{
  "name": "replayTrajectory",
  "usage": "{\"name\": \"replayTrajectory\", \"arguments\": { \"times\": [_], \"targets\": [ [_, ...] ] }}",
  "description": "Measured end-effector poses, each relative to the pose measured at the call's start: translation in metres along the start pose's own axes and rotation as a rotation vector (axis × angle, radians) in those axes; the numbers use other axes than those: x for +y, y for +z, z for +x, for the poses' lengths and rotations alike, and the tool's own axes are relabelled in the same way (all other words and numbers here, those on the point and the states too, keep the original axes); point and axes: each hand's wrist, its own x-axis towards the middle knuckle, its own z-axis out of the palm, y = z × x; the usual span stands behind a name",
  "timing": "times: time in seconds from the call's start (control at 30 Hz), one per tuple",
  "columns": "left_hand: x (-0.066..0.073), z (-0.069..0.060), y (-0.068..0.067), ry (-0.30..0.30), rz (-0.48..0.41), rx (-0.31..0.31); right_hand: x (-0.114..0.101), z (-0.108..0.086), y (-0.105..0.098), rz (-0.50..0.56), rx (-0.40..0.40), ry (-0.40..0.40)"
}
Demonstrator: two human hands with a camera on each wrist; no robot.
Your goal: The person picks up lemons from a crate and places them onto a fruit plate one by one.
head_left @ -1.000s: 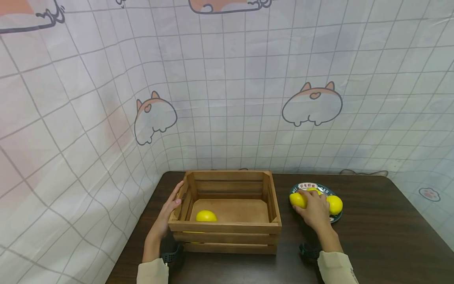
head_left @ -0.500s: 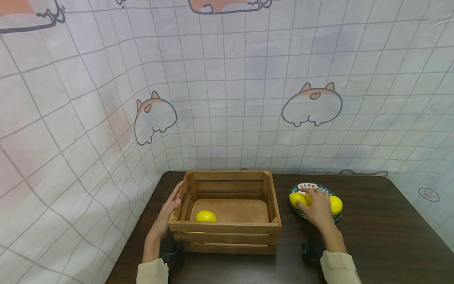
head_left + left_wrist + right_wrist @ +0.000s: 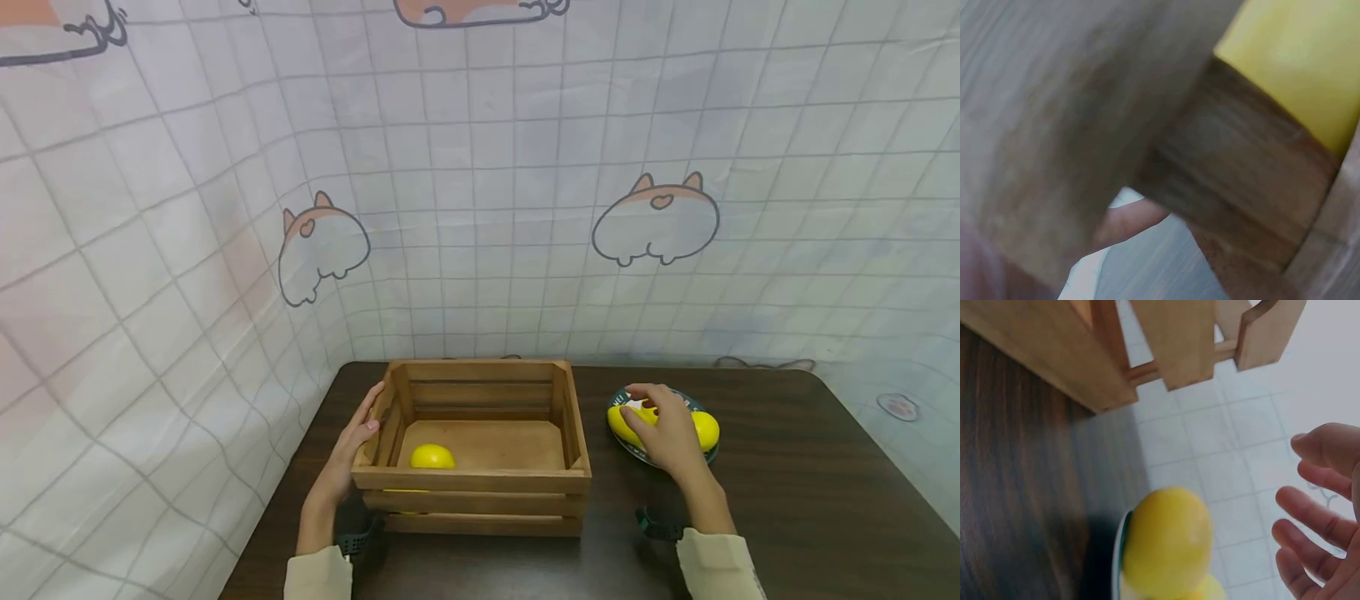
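My left hand (image 3: 347,450) rests against the left side of a slatted wooden crate (image 3: 472,481), its fingers lying fairly straight along the wood near the rim. A yellow lemon (image 3: 432,457) lies inside the crate at the front left; more yellow shows through the front slats. In the left wrist view, slats hide most of that hand. Over a patterned plate (image 3: 621,398) at the right, my right hand (image 3: 670,437) hovers with fingers spread and nothing between them. On the plate are several yellow lemons (image 3: 707,431), partly hidden by this hand. The right wrist view shows one lemon (image 3: 1169,544) apart from the fingers.
The dark wooden table (image 3: 795,483) carries the crate at the left and the plate at the right, with a gap between them. A white grid-patterned cloth (image 3: 487,208) hangs behind and along the left side.
My right hand was around a lemon on the plate; it has drawn back and risen slightly, its fingers opening away from the fruit. The left hand stays on the crate. The head view shifts slightly.
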Motion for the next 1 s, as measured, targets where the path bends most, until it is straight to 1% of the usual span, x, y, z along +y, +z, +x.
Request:
{"name": "replayTrajectory", "arguments": {
  "times": [0.2, 0.3, 0.53, 0.67, 0.77, 1.0],
  "targets": [
    [-0.001, -0.002, 0.001, -0.013, -0.002, -0.005, -0.012, -0.002, -0.001, 0.025, -0.021, -0.024],
    [-0.001, -0.003, 0.002, -0.008, -0.002, -0.008, -0.018, -0.002, -0.002, 0.034, -0.028, -0.045],
    [0.002, -0.003, 0.003, -0.004, -0.003, -0.008, -0.036, 0.0, -0.006, 0.067, 0.019, -0.098],
    [0.001, -0.004, 0.003, -0.011, -0.004, -0.014, -0.046, -0.003, -0.008, 0.123, 0.032, -0.125],
    [0.0, -0.005, 0.003, -0.009, -0.004, -0.021, -0.057, -0.005, -0.01, 0.172, 0.029, -0.162],
    [0.0, 0.0, -0.002, -0.002, 0.003, -0.01, -0.082, -0.001, -0.01, 0.23, -0.014, -0.214]
  ]
}}
